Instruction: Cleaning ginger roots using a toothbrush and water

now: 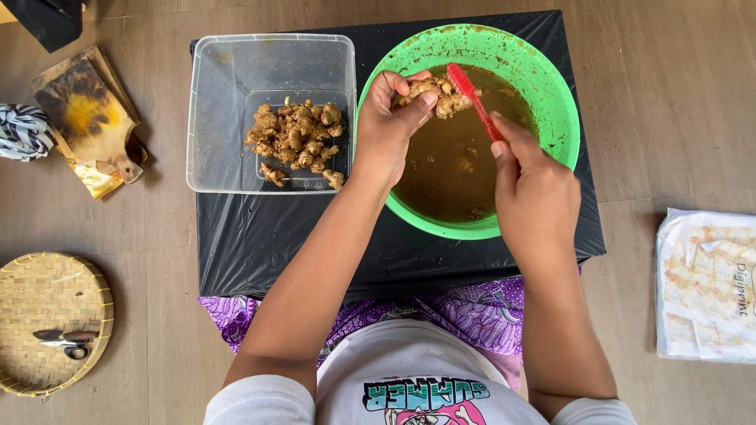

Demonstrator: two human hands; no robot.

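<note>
The person sits on the wooden floor behind a low table (252, 236) that is covered with black plastic. The left hand (390, 118) is closed around a knobby brown piece of ginger root (435, 93), with the thumb pressed on top of it and the fingers under it, and it holds the root over the far side of a green plastic bowl (551, 86). The bowl is filled with muddy brown water (453, 169), and a few small pieces lie in the water. The right hand (531, 193) is closed tight on the handle of a red toothbrush (475, 98), and the head of the brush touches the root just beside the left thumb. Left of the bowl, and touching its rim, stands a clear plastic container (228, 79) with a heap of more ginger pieces (298, 140) on its bottom. On the floor at the far left lies a stained wooden cutting board (87, 110), with a striped cloth (22, 131) near it. Nearer to the person, a round woven tray (47, 291) holds a pair of scissors (67, 341). At the right side, well apart from the table, lies a flat plastic packet (705, 283).
</note>
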